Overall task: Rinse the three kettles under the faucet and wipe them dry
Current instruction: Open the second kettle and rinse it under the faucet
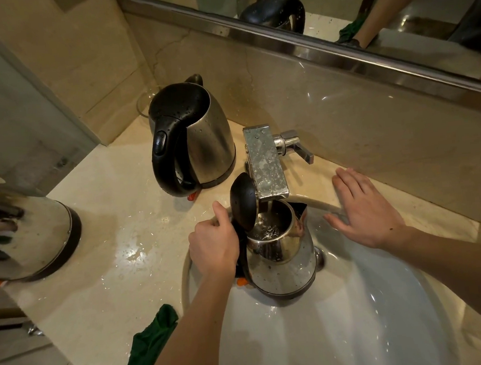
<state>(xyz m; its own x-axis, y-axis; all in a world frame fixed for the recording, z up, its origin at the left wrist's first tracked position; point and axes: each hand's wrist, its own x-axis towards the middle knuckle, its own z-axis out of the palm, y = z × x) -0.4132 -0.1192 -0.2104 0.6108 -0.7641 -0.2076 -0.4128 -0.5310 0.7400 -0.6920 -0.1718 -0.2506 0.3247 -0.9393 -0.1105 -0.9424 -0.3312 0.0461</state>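
A steel kettle (284, 261) with its black lid flipped open stands in the white sink (361, 317), right under the flat chrome faucet (265, 162); water is inside it. My left hand (214, 244) grips its black handle. My right hand (363, 209) lies flat with straight fingers on the sink's back rim. A second steel kettle (195, 139), lid shut and beaded with drops, stands on the counter behind. A third kettle (31, 229) sits at the left edge, partly cut off. A green cloth (151, 341) lies crumpled on the counter's front.
The beige counter (129, 250) is wet between the kettles. The faucet lever (300, 151) sticks out to the right, close to the back wall. A mirror (335, 14) runs above, and a glass bowl (144, 105) stands in the corner.
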